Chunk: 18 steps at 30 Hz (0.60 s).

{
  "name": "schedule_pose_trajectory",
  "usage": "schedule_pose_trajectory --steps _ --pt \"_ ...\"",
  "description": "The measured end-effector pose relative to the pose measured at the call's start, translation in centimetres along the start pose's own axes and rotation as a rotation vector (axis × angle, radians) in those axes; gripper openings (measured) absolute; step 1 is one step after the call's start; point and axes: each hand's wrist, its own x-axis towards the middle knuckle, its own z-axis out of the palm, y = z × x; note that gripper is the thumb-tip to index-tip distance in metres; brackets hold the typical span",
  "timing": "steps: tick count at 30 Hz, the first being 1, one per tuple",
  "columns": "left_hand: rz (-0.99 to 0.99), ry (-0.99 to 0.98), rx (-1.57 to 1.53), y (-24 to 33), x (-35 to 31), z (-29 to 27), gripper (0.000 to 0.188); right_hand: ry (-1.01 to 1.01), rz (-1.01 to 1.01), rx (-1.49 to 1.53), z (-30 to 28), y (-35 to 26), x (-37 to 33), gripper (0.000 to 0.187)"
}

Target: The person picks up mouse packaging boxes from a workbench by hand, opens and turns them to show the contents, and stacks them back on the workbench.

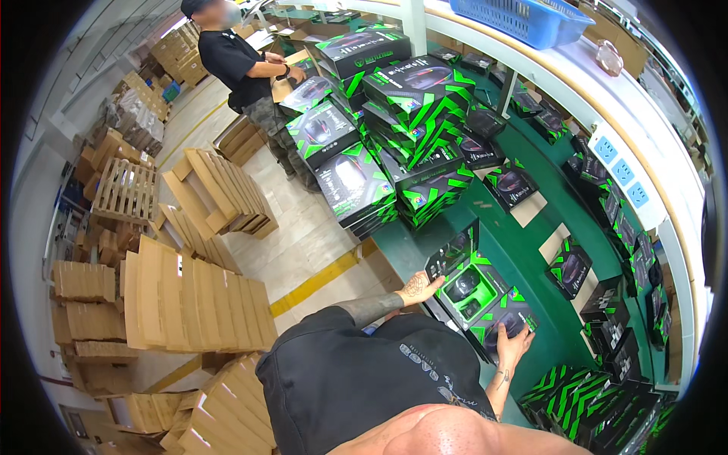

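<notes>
Materials and finishes, packing bench

Open box (476, 292): glossy printed card, black and green, with a smooth black plastic mouse (463, 284) inside. Stacked boxes (413, 114): the same glossy card, catching light. Bench (531, 250): smooth green top, slight sheen. Flat cartons (193, 299): matt brown corrugated card. Pallet (125, 191): rough bare wood. Basket (523, 19): blue plastic mesh.

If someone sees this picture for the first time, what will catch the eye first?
Probably the tall pile of black-and-green boxes at the far end of the green table. Nearer, the left hand and right hand rest on an opened box showing a black mouse. Stacks of flat cardboard cover the floor on the left.
</notes>
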Motion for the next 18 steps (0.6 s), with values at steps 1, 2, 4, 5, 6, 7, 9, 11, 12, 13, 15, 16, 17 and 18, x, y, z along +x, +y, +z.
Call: schedule_pose_trajectory --steps 1,2,4,5,6,7,9,11,12,13,15,16,17,18 --pt "-0.048 -0.061 0.058 0.0 0.1 0.2 0.044 0.022 -0.013 -0.015 0.3 0.2 0.6 0.093" --pt "0.029 -0.004 0.004 0.0 0.1 0.4 0.043 0.042 -0.026 -0.029 0.3 0.4 1.4 0.096" --pt "0.065 0.01 -0.025 -0.1 0.2 0.7 0.042 0.079 -0.036 -0.066 0.2 0.7 3.1 0.104" --pt "0.031 -0.043 -0.006 -0.3 0.2 0.7 0.042 0.026 -0.046 -0.05 -0.1 0.8 4.0 0.105" --pt "-0.03 -0.092 0.024 -0.4 0.2 0.6 0.041 -0.025 -0.053 -0.034 -0.5 0.8 4.9 0.106" --pt "0.039 -0.089 -0.004 -0.5 0.2 0.6 0.04 -0.082 -0.044 -0.025 -0.8 0.7 5.7 0.106" --pt "0.116 -0.063 -0.033 -0.4 0.2 0.5 0.039 -0.161 -0.041 -0.004 -1.5 0.7 6.7 0.098" --pt "0.157 -0.048 -0.001 -0.3 0.1 0.4 0.038 -0.212 -0.05 0.009 -1.7 0.8 7.2 0.09" --pt "0.184 -0.024 -0.01 -0.2 0.0 0.5 0.037 -0.188 -0.047 0.034 -1.6 1.1 7.1 0.086" --pt "0.227 0.014 -0.033 -0.1 0.0 0.6 0.037 -0.149 -0.074 0.072 -1.3 1.5 7.1 0.081" --pt "0.147 -0.021 -0.026 -0.3 -0.2 1.0 0.036 -0.062 -0.134 0.136 -0.3 2.4 7.0 0.073" --pt "0.109 -0.033 -0.026 -0.5 -0.3 1.3 0.036 -0.017 -0.167 0.163 0.2 2.9 7.0 0.07" --pt "0.063 -0.026 -0.037 -0.8 -0.4 1.5 0.038 0.017 -0.161 0.182 0.5 3.5 6.9 0.066" --pt "0.017 -0.029 -0.047 -1.1 -0.4 1.8 0.039 0.034 -0.173 0.235 0.7 4.0 7.0 0.058"
